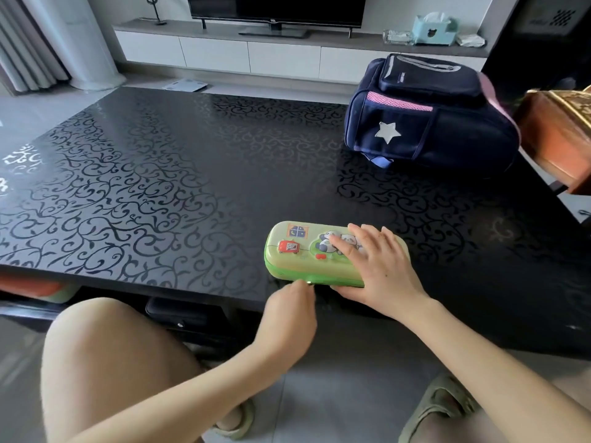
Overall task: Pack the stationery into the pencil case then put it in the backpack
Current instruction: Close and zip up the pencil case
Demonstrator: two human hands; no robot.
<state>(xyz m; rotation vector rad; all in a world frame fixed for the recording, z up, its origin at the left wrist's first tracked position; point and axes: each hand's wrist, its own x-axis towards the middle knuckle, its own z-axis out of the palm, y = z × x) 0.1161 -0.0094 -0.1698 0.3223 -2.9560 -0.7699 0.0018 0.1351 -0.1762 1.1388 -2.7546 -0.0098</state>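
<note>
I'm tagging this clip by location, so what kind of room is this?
Most likely a home living room: a television stands on a low white media cabinet, and the person works at a dark patterned coffee table.

One green pencil case (307,251) lies near the front edge of one dark patterned counter (160,187), and one navy backpack (428,116) sits at its far right corner. Two hands are in view, the left hand (291,310) and the right hand (380,266), both at the case. Beyond the counter stand one television (275,9) and one tissue box (435,30).

"TCL" small on the television (275,8) bezel; backpack (425,113) label too blurred
</note>
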